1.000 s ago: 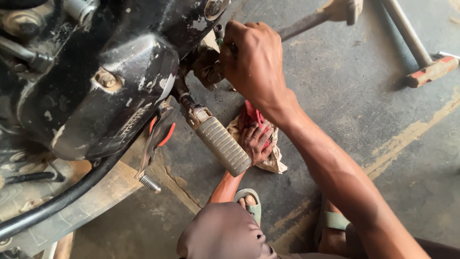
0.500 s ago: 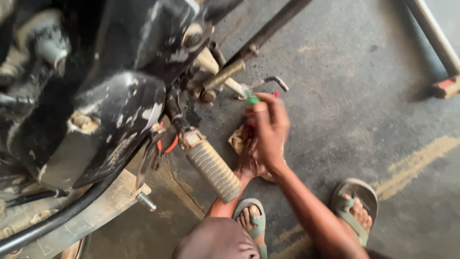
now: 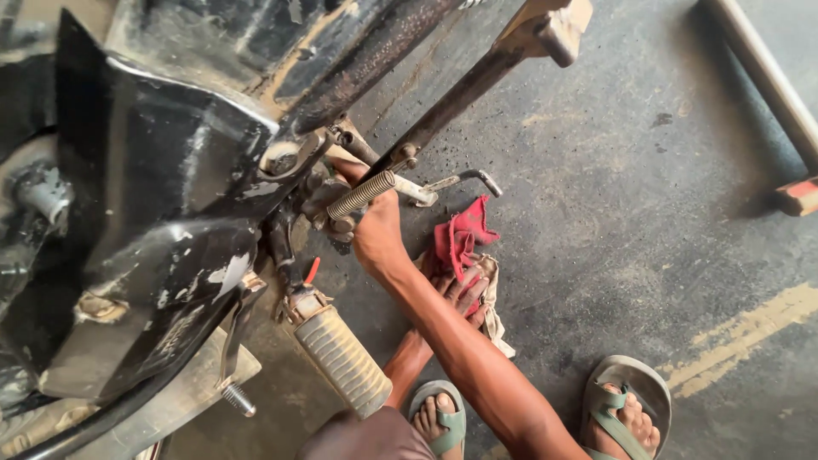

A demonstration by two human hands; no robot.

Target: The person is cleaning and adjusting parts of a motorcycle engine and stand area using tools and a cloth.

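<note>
Under motorcycle engine (image 3: 170, 213), right hand (image 3: 375, 234) closes on stiff steel spring (image 3: 362, 194); likely greasy, grip mid-coil. Left hand (image 3: 460, 294) presses soft rag (image 3: 464, 243) flat, fingers spread.

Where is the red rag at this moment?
In the head view the red rag lies on the concrete floor, right of centre, under the left hand and just right of the right hand near the coil spring.
</note>
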